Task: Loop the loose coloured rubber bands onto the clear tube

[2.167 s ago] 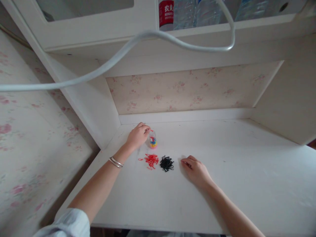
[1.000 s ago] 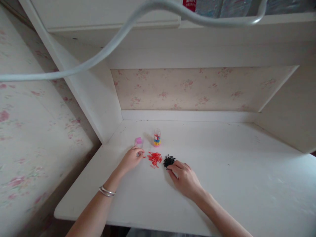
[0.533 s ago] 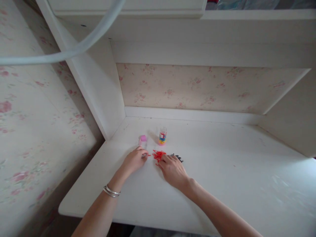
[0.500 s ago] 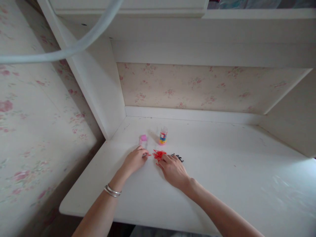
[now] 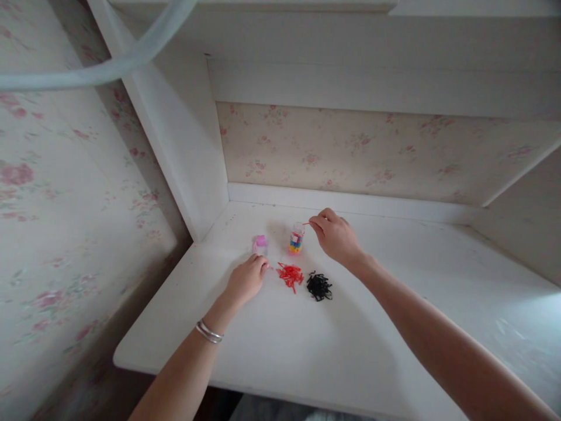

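Note:
A small clear jar (image 5: 296,239) with coloured bits inside stands on the white desk (image 5: 372,345). My right hand (image 5: 335,237) pinches a thin red band right at the jar's open mouth. A pile of red bands (image 5: 290,275) and a pile of black bands (image 5: 319,286) lie in front of the jar. My left hand (image 5: 248,279) rests on the desk left of the red pile, fingers curled with their tips by a stray red band. A pink lid (image 5: 260,242) lies just beyond it.
The desk sits in a white alcove with a side panel (image 5: 175,134) on the left and flowered wallpaper (image 5: 372,152) behind. A pale cable (image 5: 109,64) hangs across the top left. The desk's front edge runs near my left forearm.
My right hand has lifted off the red pile and moved back to the jar's mouth with a red band pinched. My left hand stayed put. The camera tilted down.

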{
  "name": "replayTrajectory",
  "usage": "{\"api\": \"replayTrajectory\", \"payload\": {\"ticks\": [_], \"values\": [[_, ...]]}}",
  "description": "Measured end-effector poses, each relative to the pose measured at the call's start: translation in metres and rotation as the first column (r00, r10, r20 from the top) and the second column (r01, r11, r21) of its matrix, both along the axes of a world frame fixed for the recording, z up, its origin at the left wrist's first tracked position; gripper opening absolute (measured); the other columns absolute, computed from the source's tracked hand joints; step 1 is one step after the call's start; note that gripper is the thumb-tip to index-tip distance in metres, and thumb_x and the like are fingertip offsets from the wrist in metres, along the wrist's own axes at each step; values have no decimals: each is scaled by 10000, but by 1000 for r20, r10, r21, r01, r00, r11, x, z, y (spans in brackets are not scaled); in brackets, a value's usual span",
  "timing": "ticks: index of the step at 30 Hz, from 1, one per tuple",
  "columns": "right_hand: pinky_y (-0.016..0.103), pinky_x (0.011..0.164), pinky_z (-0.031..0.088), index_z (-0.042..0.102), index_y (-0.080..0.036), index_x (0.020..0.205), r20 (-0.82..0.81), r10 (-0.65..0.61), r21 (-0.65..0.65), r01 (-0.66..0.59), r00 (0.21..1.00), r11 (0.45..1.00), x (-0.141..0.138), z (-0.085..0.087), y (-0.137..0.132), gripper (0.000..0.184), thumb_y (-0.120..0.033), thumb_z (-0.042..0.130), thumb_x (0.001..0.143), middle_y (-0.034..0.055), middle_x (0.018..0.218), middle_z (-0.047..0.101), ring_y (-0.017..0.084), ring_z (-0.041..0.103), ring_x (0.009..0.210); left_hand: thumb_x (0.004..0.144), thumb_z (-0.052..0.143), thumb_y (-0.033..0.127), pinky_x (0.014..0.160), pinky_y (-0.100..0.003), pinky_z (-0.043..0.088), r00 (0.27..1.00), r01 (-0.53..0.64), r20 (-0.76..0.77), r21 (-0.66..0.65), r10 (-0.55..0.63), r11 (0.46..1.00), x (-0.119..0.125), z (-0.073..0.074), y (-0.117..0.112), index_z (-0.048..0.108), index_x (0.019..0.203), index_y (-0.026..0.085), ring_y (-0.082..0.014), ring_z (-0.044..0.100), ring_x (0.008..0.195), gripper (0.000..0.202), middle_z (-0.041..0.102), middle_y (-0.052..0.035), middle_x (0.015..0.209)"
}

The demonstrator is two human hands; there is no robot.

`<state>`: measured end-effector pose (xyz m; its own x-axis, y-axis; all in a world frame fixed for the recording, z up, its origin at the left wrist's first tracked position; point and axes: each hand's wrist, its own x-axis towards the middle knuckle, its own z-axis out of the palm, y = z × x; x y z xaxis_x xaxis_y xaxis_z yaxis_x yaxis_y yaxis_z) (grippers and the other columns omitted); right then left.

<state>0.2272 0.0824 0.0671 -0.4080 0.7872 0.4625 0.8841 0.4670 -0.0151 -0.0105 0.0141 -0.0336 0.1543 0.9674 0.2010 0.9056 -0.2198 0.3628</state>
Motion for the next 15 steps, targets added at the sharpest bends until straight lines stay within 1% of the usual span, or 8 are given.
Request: {"api": "replayTrajectory", "payload": {"ticks": [4,7,11,15], "values": [[301,743,303,625,-195,1033,182,15,31,-21,983,999,-5,8,7,344,-267,297,962,75,1033,543,149,509,809,925,372,294,714,-266,415,1000,3,24,3,-3,1000,-1,0,0,570,943,237,-177,615,848,207,640,-43,947],[309,739,285,624,-188,1022,261,38,45,-51,965,998,-10,9,8,328,-233,306,955,77,1030,549,153,509,824,923,375,291,721,-265,417,999,7,34,8,-7,1000,0,0,0,579,940,239,-174,616,849,211,641,-44,948],[308,738,277,621,-190,1056,285,59,18,-67,957,998,-14,9,10,321,-229,319,952,80,1028,558,152,518,843,920,381,299,710,-263,421,999,11,33,4,-11,1000,0,1,0,589,938,238,-173,616,838,217,642,-49,960],[304,736,297,617,-230,1104,253,23,7,-26,967,1000,-14,10,12,333,-265,322,953,70,1020,574,145,534,808,921,377,301,741,-261,427,998,12,58,-10,-11,1000,0,2,2,589,938,228,-171,615,859,224,647,-52,971]]}}
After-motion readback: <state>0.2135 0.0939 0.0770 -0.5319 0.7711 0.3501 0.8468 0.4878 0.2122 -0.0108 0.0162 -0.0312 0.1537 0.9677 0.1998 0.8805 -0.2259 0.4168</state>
